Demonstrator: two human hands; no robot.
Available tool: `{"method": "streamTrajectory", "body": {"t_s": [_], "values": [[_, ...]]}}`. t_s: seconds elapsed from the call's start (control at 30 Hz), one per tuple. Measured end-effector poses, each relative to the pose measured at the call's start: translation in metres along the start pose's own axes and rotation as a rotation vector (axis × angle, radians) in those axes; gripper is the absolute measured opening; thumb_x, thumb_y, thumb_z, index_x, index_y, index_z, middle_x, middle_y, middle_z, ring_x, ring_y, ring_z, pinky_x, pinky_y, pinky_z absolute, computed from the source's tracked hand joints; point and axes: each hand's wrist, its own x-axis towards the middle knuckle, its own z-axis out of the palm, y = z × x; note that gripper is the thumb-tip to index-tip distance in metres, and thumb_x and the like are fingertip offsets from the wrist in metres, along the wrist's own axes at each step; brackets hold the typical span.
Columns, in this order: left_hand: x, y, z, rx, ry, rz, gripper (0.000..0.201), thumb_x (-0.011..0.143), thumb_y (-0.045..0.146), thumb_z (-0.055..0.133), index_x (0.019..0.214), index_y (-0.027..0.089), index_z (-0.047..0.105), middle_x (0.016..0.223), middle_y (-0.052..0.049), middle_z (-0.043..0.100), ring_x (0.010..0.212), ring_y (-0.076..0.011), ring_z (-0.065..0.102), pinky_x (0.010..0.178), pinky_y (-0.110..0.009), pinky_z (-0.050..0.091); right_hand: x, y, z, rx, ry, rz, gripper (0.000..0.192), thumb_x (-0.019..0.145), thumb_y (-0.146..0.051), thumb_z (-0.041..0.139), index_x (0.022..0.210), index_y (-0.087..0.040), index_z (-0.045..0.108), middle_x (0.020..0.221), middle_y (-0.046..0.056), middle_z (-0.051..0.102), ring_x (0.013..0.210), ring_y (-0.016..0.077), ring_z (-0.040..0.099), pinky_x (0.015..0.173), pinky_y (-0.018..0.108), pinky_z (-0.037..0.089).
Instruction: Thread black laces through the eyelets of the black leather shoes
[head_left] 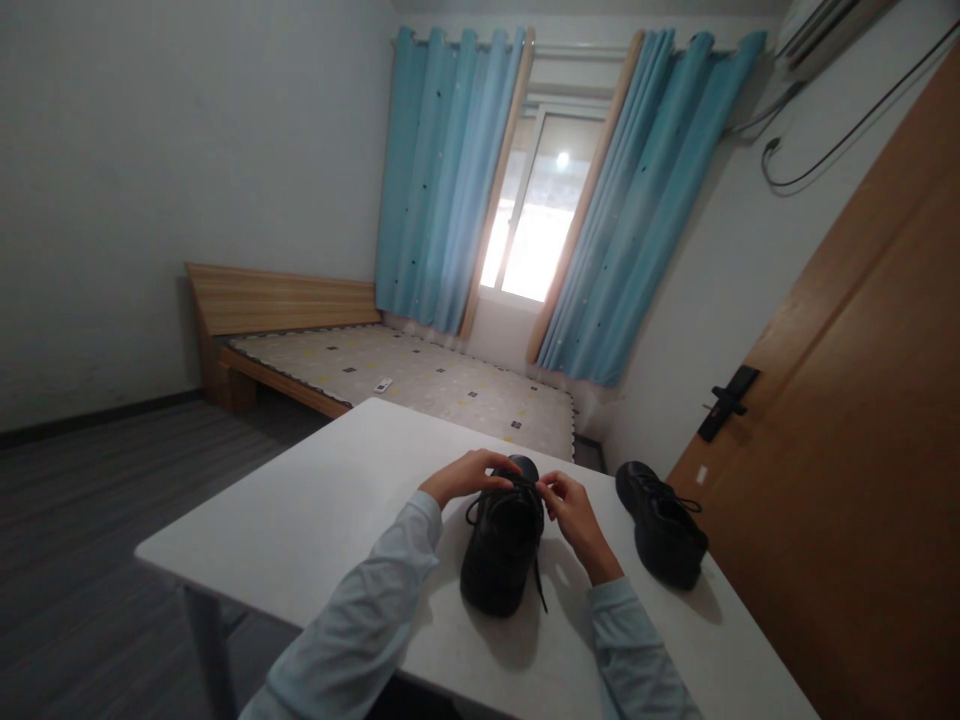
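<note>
Head view | step: lacing black shoe [501,550] on counter [315,520] | left hand [463,475] and right hand [574,515] each pinch lace [537,575] — closed grip | next: even, firm pull.

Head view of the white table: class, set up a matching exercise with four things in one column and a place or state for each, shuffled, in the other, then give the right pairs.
Things:
1. left hand
2. right hand
3. second black shoe
4. loose lace end

Places or states:
A. alone on the table, beside the wooden door
B. on the toe end of the nearer black shoe
C. trails down that shoe's side
D. pinches lace at that shoe's right

Pairs: 1-B, 2-D, 3-A, 4-C
</note>
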Motion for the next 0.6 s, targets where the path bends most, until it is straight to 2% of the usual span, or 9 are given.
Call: {"method": "streamTrajectory", "body": {"t_s": [0.1, 0.23, 0.4, 0.6], "values": [[-0.0004, 0.0007, -0.0003, 0.008, 0.004, 0.005, 0.034, 0.077, 0.032, 0.063, 0.109, 0.021, 0.064, 0.107, -0.003, 0.067, 0.098, -0.0172, 0.06, 0.088, -0.024, 0.042, 0.0002, -0.0011, 0.0043, 0.102, 0.014, 0.028, 0.034, 0.07, -0.05, 0.064, 0.069, -0.017, 0.056, 0.051, -0.003, 0.05, 0.043, 0.0101, 0.043, 0.039, 0.022, 0.032], [-0.0009, 0.0034, -0.0009, 0.011, -0.003, 0.009, 0.034, 0.077, 0.033, 0.062, 0.109, 0.02, 0.064, 0.109, -0.003, 0.066, 0.099, -0.0176, 0.059, 0.088, -0.024, 0.041, 0.001, -0.0036, 0.006, 0.149, 0.031, 0.021, 0.036, 0.068, -0.052, 0.066, 0.067, -0.017, 0.055, 0.057, -0.001, 0.054, 0.047, 0.0105, 0.045, 0.041, 0.022, 0.034], [-0.0006, 0.0049, -0.0006, 0.01, -0.006, -0.008, 0.031, 0.079, 0.029, 0.06, 0.109, 0.021, 0.064, 0.109, -0.003, 0.066, 0.099, -0.0168, 0.059, 0.088, -0.024, 0.042, 0.0008, -0.005, 0.0023, 0.162, 0.005, -0.007, 0.032, 0.069, -0.047, 0.067, 0.068, -0.017, 0.057, 0.062, -0.001, 0.056, 0.059, 0.0133, 0.051, 0.054, 0.025, 0.042], [-0.0015, 0.0048, -0.0011, 0.018, -0.003, 0.004, 0.03, 0.08, 0.024, 0.058, 0.109, 0.021, 0.064, 0.109, -0.002, 0.066, 0.1, -0.0162, 0.059, 0.089, -0.024, 0.041, 0.0, -0.0038, -0.001, 0.284, 0.029, 0.031, 0.035, 0.06, -0.04, 0.076, 0.08, -0.017, 0.059, 0.074, 0.0, 0.06, 0.07, 0.0155, 0.057, 0.067, 0.029, 0.046]]}}
